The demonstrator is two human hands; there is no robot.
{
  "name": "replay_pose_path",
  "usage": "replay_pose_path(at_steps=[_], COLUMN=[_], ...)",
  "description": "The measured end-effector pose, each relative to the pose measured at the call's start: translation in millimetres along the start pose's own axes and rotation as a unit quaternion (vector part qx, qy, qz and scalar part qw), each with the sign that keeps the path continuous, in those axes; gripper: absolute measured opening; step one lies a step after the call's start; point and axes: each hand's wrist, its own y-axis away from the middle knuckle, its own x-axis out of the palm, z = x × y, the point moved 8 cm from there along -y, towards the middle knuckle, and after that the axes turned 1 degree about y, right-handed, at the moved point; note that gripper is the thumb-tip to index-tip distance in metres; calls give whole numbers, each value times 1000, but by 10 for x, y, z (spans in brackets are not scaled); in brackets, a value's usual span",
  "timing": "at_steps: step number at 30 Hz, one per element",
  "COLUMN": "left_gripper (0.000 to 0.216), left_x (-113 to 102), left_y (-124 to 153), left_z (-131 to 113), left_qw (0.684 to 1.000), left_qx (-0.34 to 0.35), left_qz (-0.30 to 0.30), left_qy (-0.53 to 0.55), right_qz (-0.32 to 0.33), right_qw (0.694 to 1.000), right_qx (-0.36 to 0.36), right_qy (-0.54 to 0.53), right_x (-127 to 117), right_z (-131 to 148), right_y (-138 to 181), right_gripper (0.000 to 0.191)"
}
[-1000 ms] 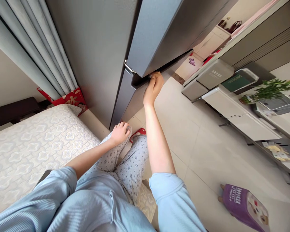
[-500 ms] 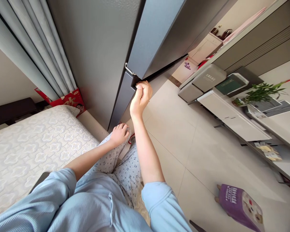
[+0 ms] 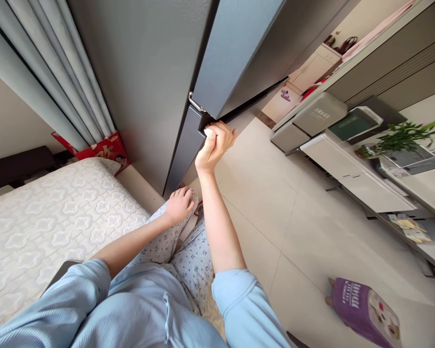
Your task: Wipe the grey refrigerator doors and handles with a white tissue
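My right hand (image 3: 214, 147) is raised to the dark gap between the upper door (image 3: 235, 53) and lower door (image 3: 184, 150) of a tall grey fridge, just below the metal hinge (image 3: 195, 103). Its fingers are closed on a small white thing (image 3: 209, 133), perhaps a wipe, pressed at the gap's left end. My left hand (image 3: 180, 205) rests on my knee in flowered trousers (image 3: 192, 261), fingers lying loosely over it and holding nothing.
A bed with a quilted white cover (image 3: 39, 227) lies at the left, grey curtains (image 3: 47, 67) and a red box (image 3: 105, 147) behind it. A low cabinet with bins (image 3: 321, 116) and a green plant (image 3: 398, 135) runs along the right. A purple bag (image 3: 364, 309) lies on the tiled floor.
My right hand slid left along the gap between the fridge doors, towards the hinge, and closed tighter on the white thing. My left hand stayed on my knee.
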Motion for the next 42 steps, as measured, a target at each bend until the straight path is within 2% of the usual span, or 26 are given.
replay_pose_path(at_steps=[5,12,21,25,30,34,38,42], left_gripper=[37,36,35,35,36,37,36,35], left_x=[-12,-9,-11,-14,-18,-6,10,14], left_y=[16,8,0,1,6,6,3,3], left_z=[23,31,25,21,19,22,33,41], left_qw=[1000,1000,1000,1000,1000,1000,1000,1000], left_qx=[0,-1,0,4,1,1,4,3], left_qz=[-2,-2,-4,-6,4,6,0,-4], left_qy=[-4,-2,9,11,12,9,9,8], right_qz=[13,8,30,32,45,50,104,99], right_qw=[998,996,997,997,994,995,994,993], right_qx=[-61,-86,-65,-63,-87,-81,-22,-57], right_qy=[-3,-17,6,20,43,26,32,23], right_x=[18,11,71,69,85,96,189,185], right_z=[-39,-76,-309,-339,-395,-570,-869,-994], right_y=[-15,-77,-124,-155,-219,-263,-290,-356], right_gripper=[43,37,51,50,57,57,65,61])
